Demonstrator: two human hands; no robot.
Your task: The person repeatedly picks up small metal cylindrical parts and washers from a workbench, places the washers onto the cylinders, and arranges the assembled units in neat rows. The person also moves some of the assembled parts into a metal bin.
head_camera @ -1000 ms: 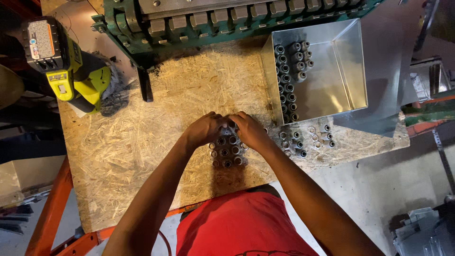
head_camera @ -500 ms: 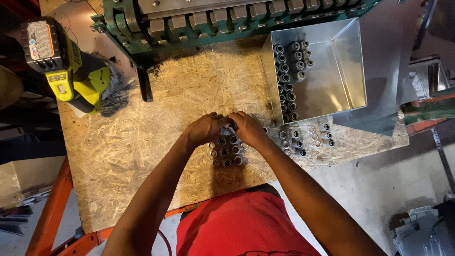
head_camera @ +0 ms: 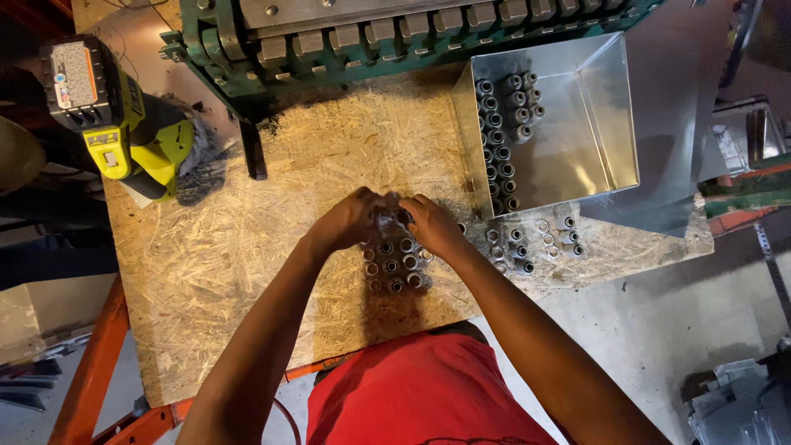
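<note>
Here, a small metal sleeve [head_camera: 387, 219] is gripped between the fingertips of the left hand [head_camera: 350, 221] and the right hand [head_camera: 430, 224], just above the cluster of upright sleeves [head_camera: 395, 265] on the chipboard bench [head_camera: 214, 247]. It is best kept pinched lightly and set down plumb beside its neighbours. The cluster's sleeves stand with long axes vertical, open ends up; the held piece's direction cannot be told.

Orange label [head_camera: 74, 72] on drill battery [head_camera: 86, 86]

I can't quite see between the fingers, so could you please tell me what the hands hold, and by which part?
Both the left hand and right hand meet on a small grey metal piece above the sleeves. Which part they grip cannot be told.
</note>
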